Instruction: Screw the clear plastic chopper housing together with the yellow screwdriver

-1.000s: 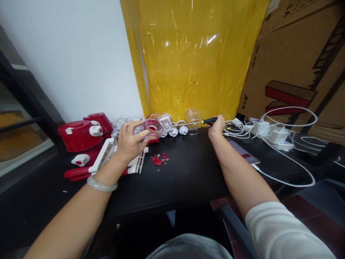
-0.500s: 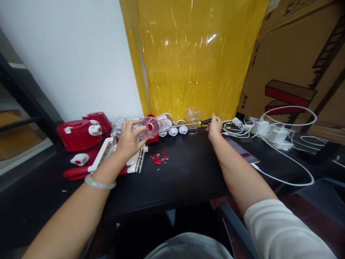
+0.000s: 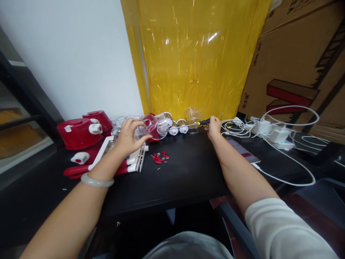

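Observation:
My left hand (image 3: 128,137) grips a clear plastic cup-shaped part (image 3: 151,126) with a red inside, held on its side just above the black table (image 3: 183,176). My right hand (image 3: 214,127) is closed on the black and yellow handle of a screwdriver (image 3: 202,122), whose shaft points left toward the clear part. Small red pieces and tiny screws (image 3: 159,158) lie on the table between my arms. A white slotted frame (image 3: 134,158) lies under my left hand.
Red lids (image 3: 77,132) and red and white parts sit at the left. Clear and white parts (image 3: 183,124) line the back by a yellow plastic sheet (image 3: 194,57). White chargers and cables (image 3: 275,136) and a phone (image 3: 242,153) lie right, before cardboard boxes (image 3: 302,64).
My left hand has turned the clear part and shifted it slightly left and back. My right hand with the screwdriver has moved a little left and toward the back.

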A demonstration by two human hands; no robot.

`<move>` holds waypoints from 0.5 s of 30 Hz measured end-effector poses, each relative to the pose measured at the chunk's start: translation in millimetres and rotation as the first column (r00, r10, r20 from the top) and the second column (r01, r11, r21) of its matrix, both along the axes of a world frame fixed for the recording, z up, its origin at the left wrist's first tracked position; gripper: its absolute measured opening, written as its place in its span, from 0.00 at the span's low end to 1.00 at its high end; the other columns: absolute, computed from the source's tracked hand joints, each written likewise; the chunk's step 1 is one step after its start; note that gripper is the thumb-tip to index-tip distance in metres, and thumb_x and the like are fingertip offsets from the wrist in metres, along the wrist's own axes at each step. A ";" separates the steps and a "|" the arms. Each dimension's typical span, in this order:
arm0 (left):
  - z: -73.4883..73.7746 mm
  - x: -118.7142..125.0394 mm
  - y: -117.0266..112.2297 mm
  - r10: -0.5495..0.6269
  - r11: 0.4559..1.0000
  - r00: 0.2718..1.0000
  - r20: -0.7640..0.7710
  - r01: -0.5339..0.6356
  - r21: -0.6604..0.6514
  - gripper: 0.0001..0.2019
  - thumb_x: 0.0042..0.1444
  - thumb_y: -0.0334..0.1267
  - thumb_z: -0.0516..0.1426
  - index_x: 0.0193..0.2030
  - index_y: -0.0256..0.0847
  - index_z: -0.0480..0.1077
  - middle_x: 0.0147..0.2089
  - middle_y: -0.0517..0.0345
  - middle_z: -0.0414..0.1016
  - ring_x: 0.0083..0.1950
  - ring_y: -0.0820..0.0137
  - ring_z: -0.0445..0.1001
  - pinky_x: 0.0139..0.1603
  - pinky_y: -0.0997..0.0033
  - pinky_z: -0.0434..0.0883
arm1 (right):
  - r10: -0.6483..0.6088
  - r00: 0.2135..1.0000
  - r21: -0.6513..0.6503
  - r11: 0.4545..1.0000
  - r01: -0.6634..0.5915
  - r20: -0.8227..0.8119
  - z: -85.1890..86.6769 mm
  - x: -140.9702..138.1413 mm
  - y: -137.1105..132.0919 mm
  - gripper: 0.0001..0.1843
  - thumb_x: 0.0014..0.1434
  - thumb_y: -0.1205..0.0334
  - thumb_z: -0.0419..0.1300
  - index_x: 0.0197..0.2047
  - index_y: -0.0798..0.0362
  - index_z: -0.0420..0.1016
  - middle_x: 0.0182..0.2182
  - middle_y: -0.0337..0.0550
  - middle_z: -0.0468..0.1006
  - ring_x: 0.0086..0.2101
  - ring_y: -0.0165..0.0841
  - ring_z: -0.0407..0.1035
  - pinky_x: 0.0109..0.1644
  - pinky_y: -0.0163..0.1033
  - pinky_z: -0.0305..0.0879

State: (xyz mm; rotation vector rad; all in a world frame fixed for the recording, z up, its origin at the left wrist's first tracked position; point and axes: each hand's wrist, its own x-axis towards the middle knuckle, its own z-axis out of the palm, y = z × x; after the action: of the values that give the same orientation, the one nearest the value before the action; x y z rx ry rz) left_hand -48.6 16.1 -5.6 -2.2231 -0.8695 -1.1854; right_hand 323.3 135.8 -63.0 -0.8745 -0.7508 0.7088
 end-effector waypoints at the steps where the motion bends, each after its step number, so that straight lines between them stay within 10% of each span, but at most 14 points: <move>1: 0.4 -0.1 0.0 0.000 1.000 1.000 -0.004 0.000 -0.002 0.21 0.55 0.44 0.67 0.50 0.47 0.65 0.48 0.55 0.70 0.51 0.58 0.71 0.54 0.53 0.69 | -0.009 1.000 -0.008 1.000 0.009 -0.012 -0.6 0.0 0.3 0.10 0.58 0.56 0.53 0.29 0.47 0.55 0.15 0.25 0.54 0.13 0.24 0.52 0.15 0.29 0.48; 15: 7.6 -2.8 -3.0 0.000 0.999 0.999 0.033 0.002 -0.049 0.19 0.55 0.46 0.66 0.49 0.48 0.65 0.45 0.56 0.71 0.48 0.59 0.72 0.51 0.54 0.71 | -0.003 0.998 0.054 0.999 0.006 -0.060 5.8 -3.5 -3.8 0.13 0.57 0.52 0.57 0.30 0.47 0.57 0.17 0.24 0.55 0.13 0.23 0.51 0.16 0.30 0.49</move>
State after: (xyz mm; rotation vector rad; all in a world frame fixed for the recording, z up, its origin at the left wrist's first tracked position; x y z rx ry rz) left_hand -51.5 13.1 2.0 -2.2489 -0.9205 -1.2166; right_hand 319.9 132.0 -57.2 -0.8024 -0.7112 0.7052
